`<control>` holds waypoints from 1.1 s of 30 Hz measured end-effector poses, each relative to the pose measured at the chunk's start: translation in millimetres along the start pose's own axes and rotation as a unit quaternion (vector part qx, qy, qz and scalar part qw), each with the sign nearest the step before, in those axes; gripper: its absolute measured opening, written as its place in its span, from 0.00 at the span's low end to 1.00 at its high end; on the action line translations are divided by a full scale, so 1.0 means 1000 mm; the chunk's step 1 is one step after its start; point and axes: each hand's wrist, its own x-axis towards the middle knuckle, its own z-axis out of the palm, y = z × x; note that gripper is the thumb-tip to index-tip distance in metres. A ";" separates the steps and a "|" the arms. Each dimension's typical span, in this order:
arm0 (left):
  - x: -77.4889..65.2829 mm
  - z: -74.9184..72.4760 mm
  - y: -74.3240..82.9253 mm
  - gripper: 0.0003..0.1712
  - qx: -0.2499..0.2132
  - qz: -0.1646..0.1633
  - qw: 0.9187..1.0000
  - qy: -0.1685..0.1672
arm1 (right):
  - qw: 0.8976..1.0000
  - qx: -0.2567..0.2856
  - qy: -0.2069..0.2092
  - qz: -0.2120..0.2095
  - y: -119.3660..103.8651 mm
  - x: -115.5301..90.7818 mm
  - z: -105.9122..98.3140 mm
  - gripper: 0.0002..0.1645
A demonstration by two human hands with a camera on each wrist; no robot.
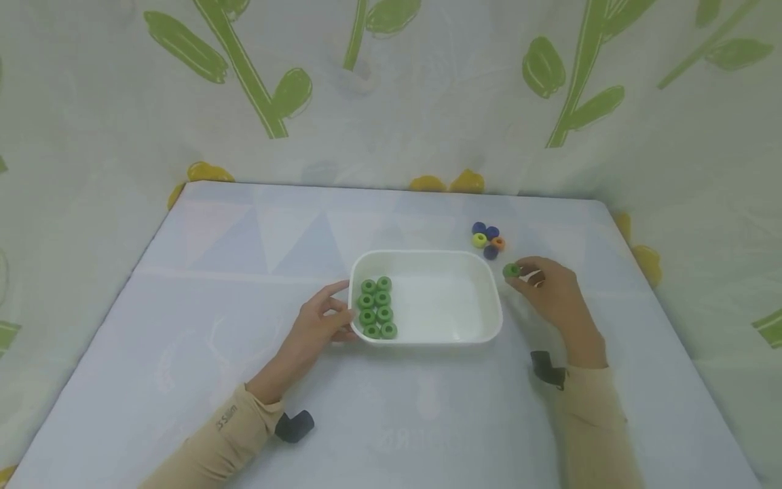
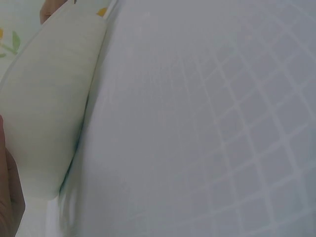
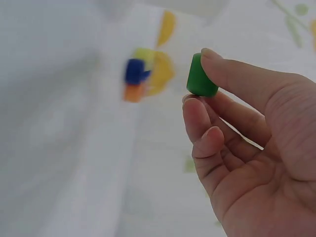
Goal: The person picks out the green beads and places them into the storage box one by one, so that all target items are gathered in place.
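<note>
My left hand (image 1: 314, 324) grips the left end of a white rectangular tray (image 1: 442, 299), its thumb at the rim and the other fingers against the outer wall. Several green beads (image 1: 383, 320) with round holes stand in two columns at the tray's left side. Just off the tray's right end, my right hand (image 1: 552, 292) pinches another green bead (image 3: 199, 78) between thumb and fingertips, held up over the table. In the left wrist view the tray's outer wall (image 2: 54, 98) fills the left part, with only some of the left fingers (image 2: 12, 187) showing.
Behind the tray's right corner lies a cluster of loose beads: blue (image 1: 479, 227), yellow (image 1: 479, 241), orange (image 1: 499, 244) and dark blue (image 1: 491, 252). A white table (image 1: 183, 326) with pale triangles carries everything. Leaf-patterned curtains (image 1: 427, 102) hang behind and at the sides.
</note>
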 end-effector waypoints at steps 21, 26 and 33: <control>0.003 -0.001 0.000 0.37 -0.004 -0.013 1.000 0.006 | 0.966 -0.016 -0.209 -0.150 -0.098 0.003 0.084 0.17; 0.003 0.000 0.001 0.36 -0.005 -0.016 1.000 0.009 | 0.961 0.001 -0.233 -0.147 -0.106 0.001 0.089 0.17; 0.001 -0.001 0.001 0.36 -0.001 -0.015 1.000 0.007 | 0.961 0.011 -0.242 -0.138 -0.109 -0.005 0.087 0.18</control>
